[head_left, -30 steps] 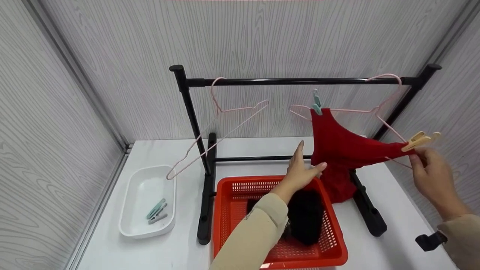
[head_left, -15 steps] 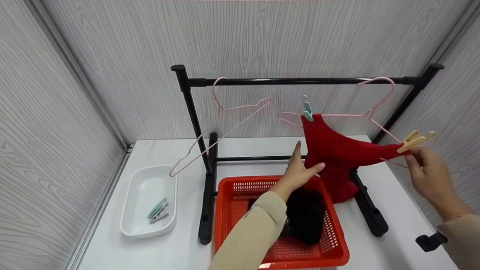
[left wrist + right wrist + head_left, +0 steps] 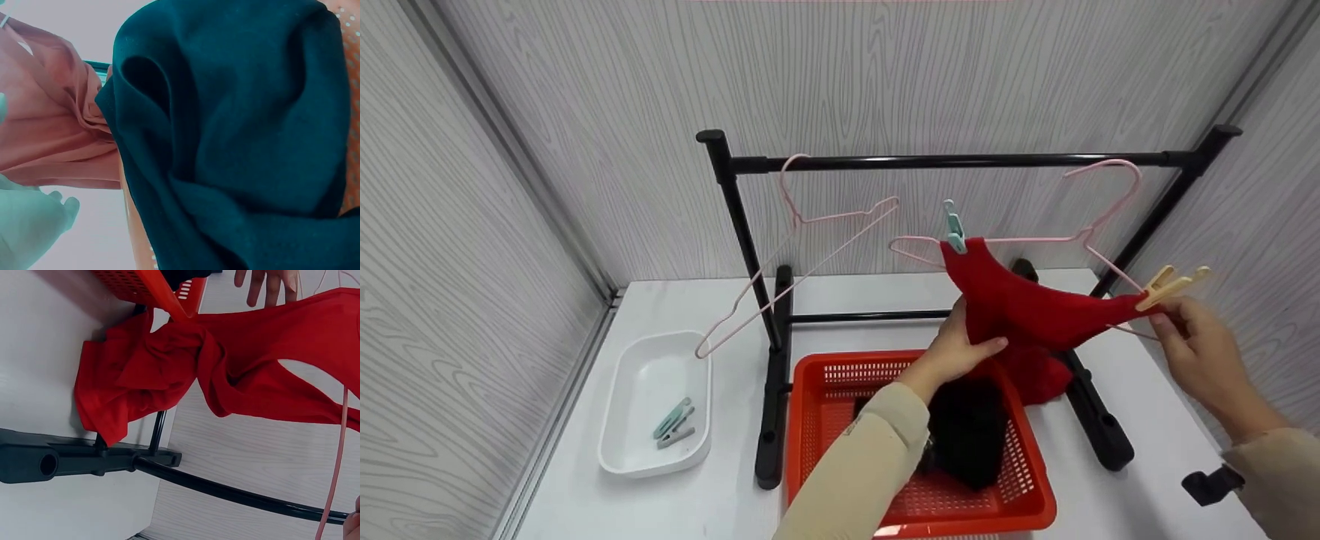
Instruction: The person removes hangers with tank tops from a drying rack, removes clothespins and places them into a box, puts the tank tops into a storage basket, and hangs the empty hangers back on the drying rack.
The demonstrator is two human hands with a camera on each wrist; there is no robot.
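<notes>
A red sleeveless top (image 3: 1035, 307) hangs on a pink wire hanger (image 3: 1035, 240). A light-blue clothespin (image 3: 955, 229) clips one shoulder and a yellow clothespin (image 3: 1170, 287) the other. My right hand (image 3: 1204, 360) pinches the hanger's end with the red fabric, just under the yellow clothespin. The hook overlaps the rail in the head view; I cannot tell whether it rests there. My left hand (image 3: 949, 352) is beside the top's left edge, thumb out, fingers partly hidden behind it. In the right wrist view, the left fingers (image 3: 273, 284) hang straight. The top's lower part bunches by the basket.
A red basket (image 3: 802, 420) holds black cloth (image 3: 971, 435). Behind it stands a black rack (image 3: 885, 163) with another pink hanger (image 3: 840, 217). A white tray (image 3: 615, 420) at left holds a light-blue clothespin (image 3: 671, 420) and a grey one (image 3: 675, 437).
My right hand has moved left and slightly up; the hanger, clothespins and red top have shifted left with it, the hanger's left end dipping. My left hand stays nearly still, its fingertips now behind the top.
</notes>
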